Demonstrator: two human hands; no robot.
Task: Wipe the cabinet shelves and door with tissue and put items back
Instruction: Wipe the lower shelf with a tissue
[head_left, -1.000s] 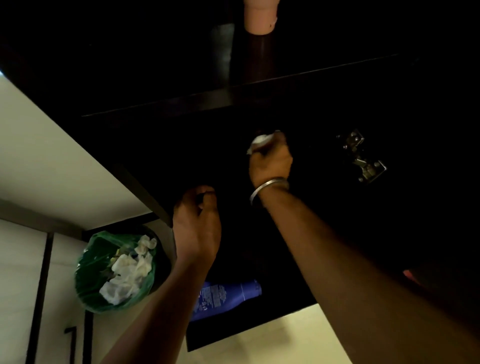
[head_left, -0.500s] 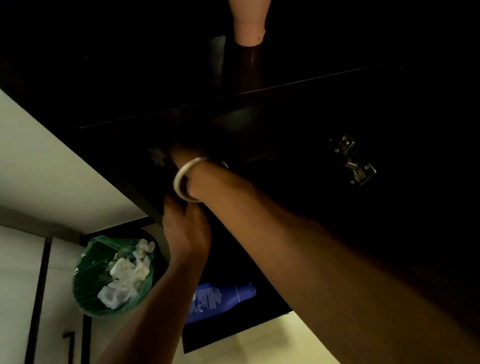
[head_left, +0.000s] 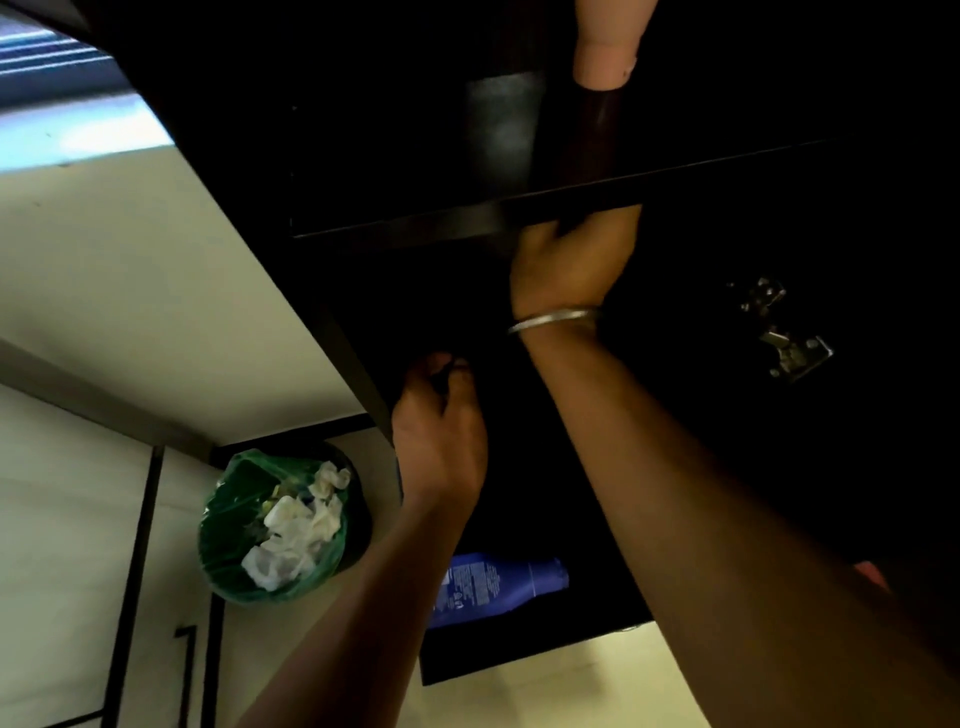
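The dark cabinet stands open, with a shelf (head_left: 649, 182) crossing its middle. My right hand (head_left: 566, 260), a metal bangle on its wrist, reaches up to the shelf's front edge. Its fingers curl out of sight beneath that edge, and the tissue it carried is hidden there too. Lower down, my left hand (head_left: 436, 431) grips the front edge of the cabinet's left side panel (head_left: 358, 364). A peach bottle (head_left: 608, 47) stands on the shelf above. A blue bottle (head_left: 498, 587) lies on the cabinet's bottom board.
A bin with a green liner (head_left: 280, 525) holds several crumpled white tissues on the floor, left of the cabinet. A metal hinge (head_left: 784, 332) is fixed to the right inner wall. Pale floor tiles lie below.
My right hand swept left across the cabinet interior with the tissue, then came back right and up to the shelf's front edge. My left hand kept its hold on the side panel.
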